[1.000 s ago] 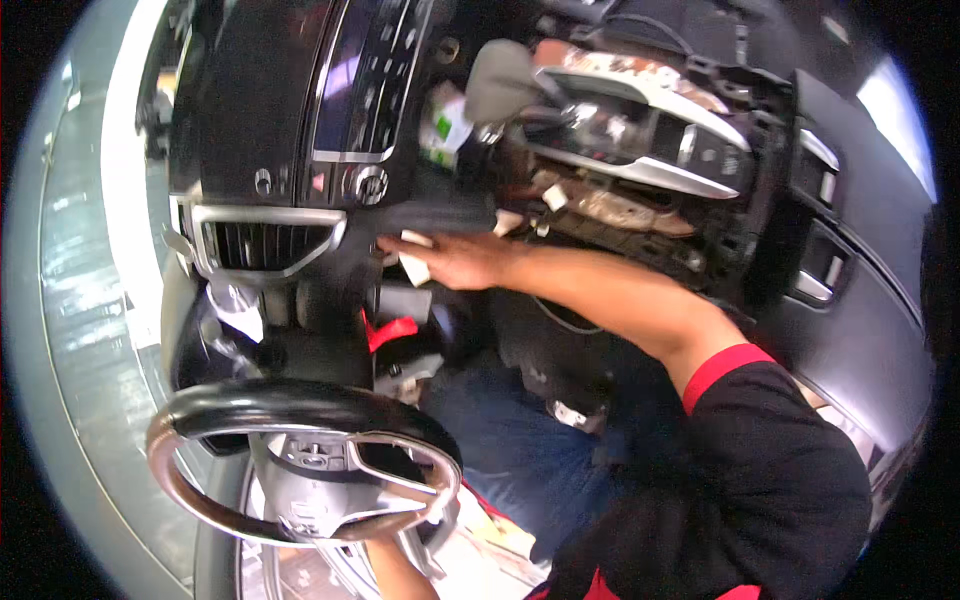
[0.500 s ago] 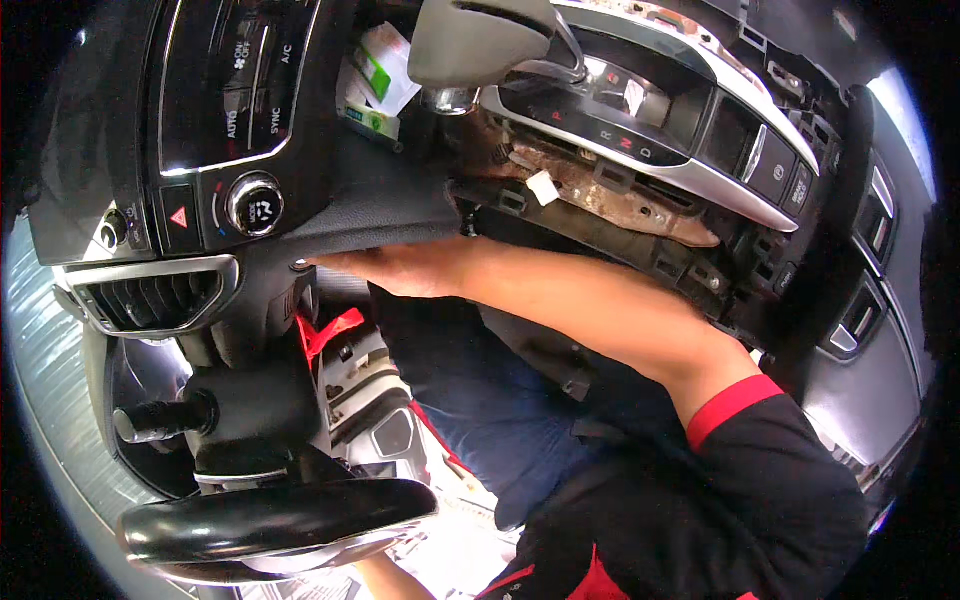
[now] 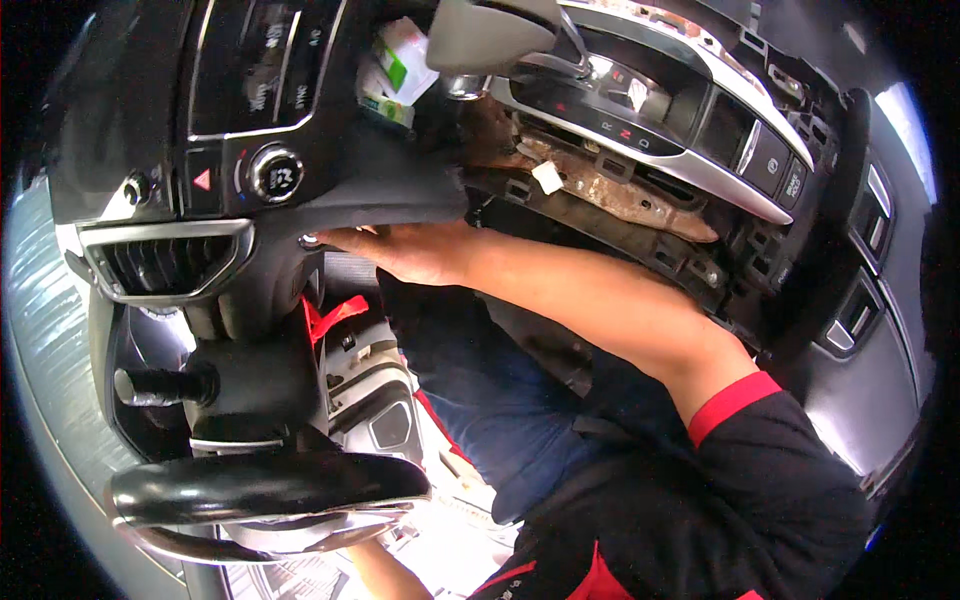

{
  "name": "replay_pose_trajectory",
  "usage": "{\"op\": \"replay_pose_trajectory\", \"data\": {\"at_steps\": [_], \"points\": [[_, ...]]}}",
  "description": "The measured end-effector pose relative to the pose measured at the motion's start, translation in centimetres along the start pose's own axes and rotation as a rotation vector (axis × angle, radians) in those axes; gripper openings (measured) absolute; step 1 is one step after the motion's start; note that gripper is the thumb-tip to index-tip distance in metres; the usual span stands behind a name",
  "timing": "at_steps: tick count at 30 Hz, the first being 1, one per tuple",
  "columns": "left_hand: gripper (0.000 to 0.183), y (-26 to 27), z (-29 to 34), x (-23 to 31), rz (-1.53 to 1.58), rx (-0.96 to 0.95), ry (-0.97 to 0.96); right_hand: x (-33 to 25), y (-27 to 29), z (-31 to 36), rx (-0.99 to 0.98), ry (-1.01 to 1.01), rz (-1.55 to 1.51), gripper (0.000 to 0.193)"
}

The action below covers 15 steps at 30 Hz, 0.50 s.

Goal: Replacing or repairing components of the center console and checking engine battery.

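My right arm reaches across from the lower right to the dashboard. My right hand [image 3: 425, 252] lies along the lower edge of the black centre dash trim [image 3: 400, 205]. One stretched digit reaches to a round chrome-rimmed button [image 3: 308, 240] beside the air vent [image 3: 170, 262]; its tip appears to touch it. The other fingers are mostly hidden, and I see nothing held. My left forearm [image 3: 385, 572] comes up from the bottom edge behind the steering wheel [image 3: 270, 490], which hides my left hand.
The gear selector [image 3: 490, 35] stands above an opened console [image 3: 620, 195] with exposed metal and clips. A small white square [image 3: 547, 178] rests there. White and green packets [image 3: 400, 65] lie in the cubby. A red strap [image 3: 335, 318] hangs below the dash, near the column stalk [image 3: 165, 386].
My view has shifted slightly, so the dashboard and steering wheel sit higher in the picture. My right hand keeps its place at the round button.
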State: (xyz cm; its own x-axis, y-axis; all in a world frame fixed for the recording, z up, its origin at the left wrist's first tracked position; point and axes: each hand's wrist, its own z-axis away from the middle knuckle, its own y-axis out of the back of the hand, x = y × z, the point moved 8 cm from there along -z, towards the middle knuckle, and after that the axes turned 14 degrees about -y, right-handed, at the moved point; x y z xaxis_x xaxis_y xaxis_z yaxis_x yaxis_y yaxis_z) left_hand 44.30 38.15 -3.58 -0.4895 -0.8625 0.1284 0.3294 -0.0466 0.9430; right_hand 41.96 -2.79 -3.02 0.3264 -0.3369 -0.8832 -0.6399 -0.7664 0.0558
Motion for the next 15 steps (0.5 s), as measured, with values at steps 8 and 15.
{"op": "replay_pose_trajectory", "data": {"at_steps": [8,15], "points": [[0.044,2.3,1.0,-1.4,0.038,0.061,0.104,-0.2,-0.7,0.9,0.075,0.070,0.353,0.059],[0.043,3.7,1.1,-2.4,0.083,0.097,0.169,-0.9,0.0,0.7,0.148,0.122,0.375,0.077]]}}
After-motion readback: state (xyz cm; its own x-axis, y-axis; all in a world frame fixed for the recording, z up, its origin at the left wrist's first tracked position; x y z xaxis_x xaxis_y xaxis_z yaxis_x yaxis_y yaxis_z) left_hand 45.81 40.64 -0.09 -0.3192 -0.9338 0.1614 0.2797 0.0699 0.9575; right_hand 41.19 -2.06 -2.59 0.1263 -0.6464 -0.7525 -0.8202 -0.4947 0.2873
